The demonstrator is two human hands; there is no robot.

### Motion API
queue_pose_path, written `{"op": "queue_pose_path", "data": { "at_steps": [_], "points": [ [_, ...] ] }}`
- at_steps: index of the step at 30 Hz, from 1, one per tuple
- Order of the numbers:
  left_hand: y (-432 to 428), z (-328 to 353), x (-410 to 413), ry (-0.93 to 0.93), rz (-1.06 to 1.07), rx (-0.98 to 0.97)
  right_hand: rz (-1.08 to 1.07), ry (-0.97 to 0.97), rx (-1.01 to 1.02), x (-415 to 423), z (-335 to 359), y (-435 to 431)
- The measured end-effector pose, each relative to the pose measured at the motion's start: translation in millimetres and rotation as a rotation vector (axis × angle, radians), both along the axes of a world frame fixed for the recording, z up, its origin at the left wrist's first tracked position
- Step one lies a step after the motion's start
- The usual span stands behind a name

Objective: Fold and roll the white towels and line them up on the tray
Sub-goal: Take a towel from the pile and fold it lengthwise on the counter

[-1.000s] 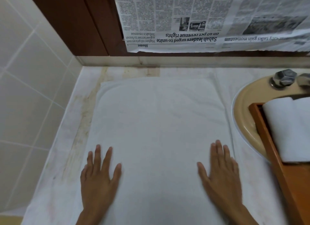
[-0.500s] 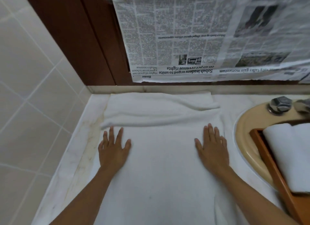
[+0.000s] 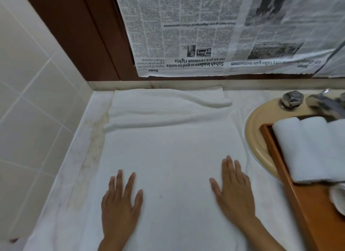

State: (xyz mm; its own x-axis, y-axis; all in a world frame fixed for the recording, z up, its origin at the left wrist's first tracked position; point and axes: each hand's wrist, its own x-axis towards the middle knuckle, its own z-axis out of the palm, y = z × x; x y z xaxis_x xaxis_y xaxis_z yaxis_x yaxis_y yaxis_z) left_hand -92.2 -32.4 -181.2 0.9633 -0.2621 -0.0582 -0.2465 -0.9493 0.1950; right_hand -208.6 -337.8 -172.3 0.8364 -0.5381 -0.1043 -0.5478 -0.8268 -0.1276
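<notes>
- White towel [image 3: 168, 148] lies spread flat on the counter [image 3: 89, 138], between the tiled wall [image 3: 28, 101] and the sink [image 3: 255, 131]; its far edge is bunched in soft folds near the back wall.
- Newspaper [image 3: 205, 26] hangs upside down on the wall behind the counter.
- Sink, beige and round, is at the right, just beside the towel.
- Wooden tray [image 3: 298, 204] lies across the sink, with rolled towels [image 3: 308, 148] side by side at its far end.
- Left hand [image 3: 119, 207] rests palm down on the near left part of the towel, fingers straight and spread, gripping nothing.
- Right hand [image 3: 235, 192] rests the same way on the near right part, also gripping nothing.
- Metal tap knob [image 3: 292, 99] stands on the far rim of the sink.
</notes>
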Motion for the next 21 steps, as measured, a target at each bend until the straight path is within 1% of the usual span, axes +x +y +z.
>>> {"op": "queue_pose_path", "data": {
  "at_steps": [4,5,6,7,8,9,10,11,13,15,18,21],
  "points": [
    [-3.6,3.9,1.4,0.004,-0.009,-0.012,-0.247,0.101,0.015,1.8,17.4,-32.4],
    [-4.5,4.3,2.2,0.009,-0.007,-0.015,-0.292,0.099,0.001,9.1,21.8,-26.3],
    [-4.9,4.1,2.9,0.009,-0.005,-0.014,-0.302,0.041,-0.016,19.2,27.4,-12.0],
    [-4.6,4.2,2.1,0.008,-0.005,-0.007,-0.263,-0.066,0.003,27.2,30.4,8.2],
    [-4.5,4.8,1.7,0.005,-0.006,-0.001,-0.177,-0.174,0.062,34.8,32.3,32.6],
    [-4.4,5.3,1.6,0.002,-0.006,0.002,-0.073,-0.237,0.175,40.7,28.8,59.0],
    [-4.2,5.8,1.8,-0.003,-0.007,0.003,0.042,-0.223,0.268,42.6,26.0,83.0],
    [-4.5,6.4,2.2,-0.001,-0.010,0.004,0.140,-0.172,0.314,40.9,23.5,99.7],
    [-4.3,6.3,2.3,0.003,-0.016,0.005,0.217,-0.121,0.215,27.2,9.5,101.3],
    [-3.4,5.1,2.7,-0.008,-0.015,0.004,0.164,-0.084,0.099,2.5,0.2,77.4],
    [-1.7,3.1,2.1,-0.012,-0.015,0.005,-0.007,-0.015,-0.024,-42.3,-2.1,24.9],
    [-1.2,1.0,0.0,-0.009,-0.013,0.002,-0.226,0.092,-0.037,-67.4,3.4,-7.8]
  ]
}}
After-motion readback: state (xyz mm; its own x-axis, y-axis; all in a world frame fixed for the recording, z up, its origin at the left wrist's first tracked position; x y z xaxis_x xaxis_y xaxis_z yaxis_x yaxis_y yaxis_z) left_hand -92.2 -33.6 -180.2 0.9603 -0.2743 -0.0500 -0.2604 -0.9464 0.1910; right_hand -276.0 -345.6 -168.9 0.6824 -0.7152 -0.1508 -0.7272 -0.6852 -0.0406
